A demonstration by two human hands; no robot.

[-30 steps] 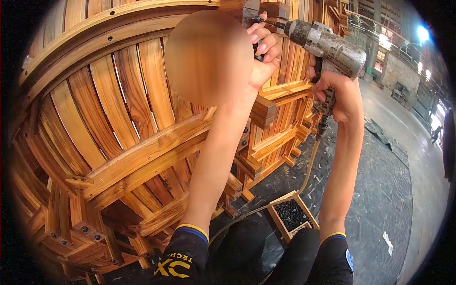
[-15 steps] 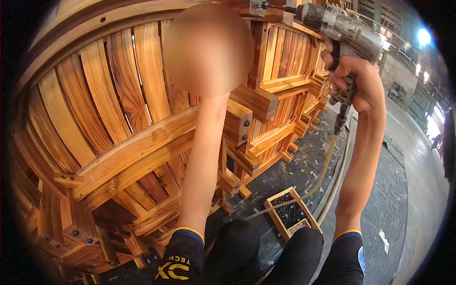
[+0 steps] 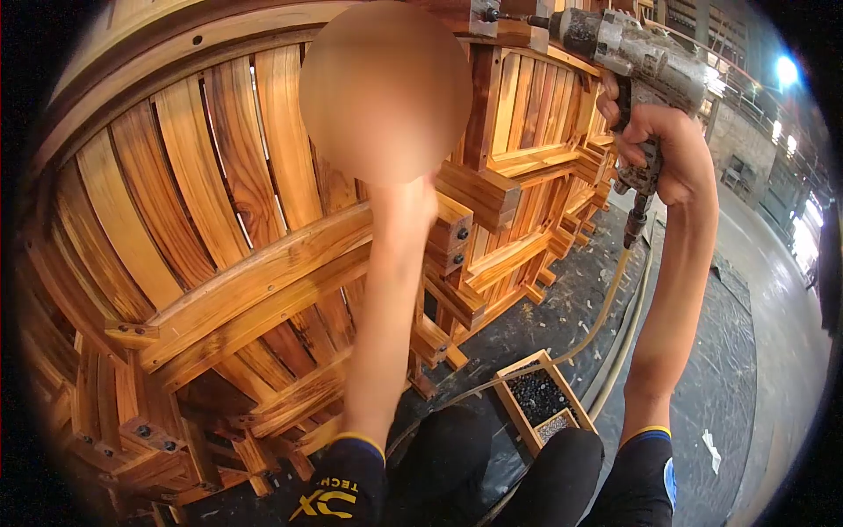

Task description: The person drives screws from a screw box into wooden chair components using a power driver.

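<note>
My right hand is wrapped round the grip of a worn grey air-powered driver at the upper right. The driver's bit points left and meets a dark bolt at a block of the wooden frame. A hose hangs from the bottom of the grip. My left arm reaches up along the slatted wooden furniture; a round blur covers my left hand, so its fingers and anything in them are hidden.
A wooden box of dark bolts and small pale parts stands on the black floor sheet, near my knees. More slatted wooden pieces run off behind. Wooden beam ends jut out beside my left forearm. A white scrap lies at the right.
The view has shifted slightly. My left forearm sits a little differently under the blur. My right hand still grips the driver, with its bit at the bolt.
</note>
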